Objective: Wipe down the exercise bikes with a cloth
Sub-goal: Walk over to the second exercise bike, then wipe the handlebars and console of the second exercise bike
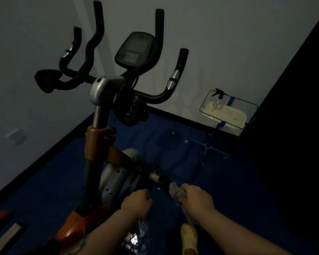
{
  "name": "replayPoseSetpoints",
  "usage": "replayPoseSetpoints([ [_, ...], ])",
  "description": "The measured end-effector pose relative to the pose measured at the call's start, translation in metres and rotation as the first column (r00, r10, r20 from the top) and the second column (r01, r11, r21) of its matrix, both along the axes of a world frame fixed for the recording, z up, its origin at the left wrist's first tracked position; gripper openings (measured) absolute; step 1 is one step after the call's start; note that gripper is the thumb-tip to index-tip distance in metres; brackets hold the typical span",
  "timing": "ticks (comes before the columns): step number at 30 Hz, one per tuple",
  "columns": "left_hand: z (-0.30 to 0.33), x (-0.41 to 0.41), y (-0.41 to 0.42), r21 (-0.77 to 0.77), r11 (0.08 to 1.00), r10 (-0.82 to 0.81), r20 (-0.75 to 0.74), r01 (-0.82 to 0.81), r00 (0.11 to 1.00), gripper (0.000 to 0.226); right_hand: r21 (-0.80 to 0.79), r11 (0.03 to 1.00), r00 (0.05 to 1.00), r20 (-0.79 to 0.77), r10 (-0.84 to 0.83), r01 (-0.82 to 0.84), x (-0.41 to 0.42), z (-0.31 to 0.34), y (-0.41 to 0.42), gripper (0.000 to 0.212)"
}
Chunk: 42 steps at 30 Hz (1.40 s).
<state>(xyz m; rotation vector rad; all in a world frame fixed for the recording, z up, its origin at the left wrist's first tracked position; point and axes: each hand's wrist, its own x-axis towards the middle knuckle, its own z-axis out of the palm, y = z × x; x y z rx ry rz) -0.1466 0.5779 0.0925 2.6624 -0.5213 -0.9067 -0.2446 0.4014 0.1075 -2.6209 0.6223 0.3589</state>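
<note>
Head view: dim room, orange-and-black exercise bike [92, 144].
Right hand [196, 198]: fingers curled around crumpled grey cloth [175, 190], pressing it against black frame tube [159, 178] to wipe.
Left hand [136, 201]: fingers curled; contents unclear.

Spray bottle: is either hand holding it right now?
No, the spray bottle stands on the small clear table by the wall, away from both hands.

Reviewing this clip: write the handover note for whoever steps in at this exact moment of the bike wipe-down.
Right hand grips the grey cloth, pressed at the end of the dark bar low on the bike.
Left hand is curled just beside it; whether it holds anything is unclear.
Spray bottle stands on the small tray stand by the wall.
Done: cannot tell from this dim view.
Left: handlebars, console, post, frame.
</note>
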Motion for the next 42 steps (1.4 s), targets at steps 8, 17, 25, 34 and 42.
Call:
replayPoseSetpoints([
  [8, 0.011, 0.048, -0.056, -0.092, 0.962, 0.261, 0.042, -0.256, 0.965, 0.03, 0.083, 0.986, 0.987, 0.071, 0.142, -0.148, 0.086, 0.02, -0.078, 0.019],
  [17, 0.071, 0.093, -0.046, -0.7, 0.352, 0.823, -0.084, -0.621, 0.562, 0.02, 0.436, 0.852, 0.82, 0.573, -0.014, -0.29, 0.167, 0.145, -0.078, 0.03],
  [25, 0.14, 0.117, -0.036, -0.845, -0.126, 0.835, -0.373, -0.52, 0.404, 0.021, -0.363, 0.806, 0.432, 0.702, 0.567, -0.467, 0.237, 0.182, 0.005, 0.026],
  [34, 0.132, 0.127, -0.031, -0.848, -0.206, 0.801, -0.433, -0.489, 0.414, 0.025, -0.495, 0.661, 0.406, 0.531, 0.743, -0.564, 0.246, 0.162, 0.025, 0.027],
  [42, 0.124, 0.145, -0.027, -0.854, -0.206, 0.775, -0.44, -0.477, 0.453, 0.026, -0.479, 0.593, 0.427, 0.416, 0.803, -0.647, 0.261, 0.18, 0.003, 0.018],
])
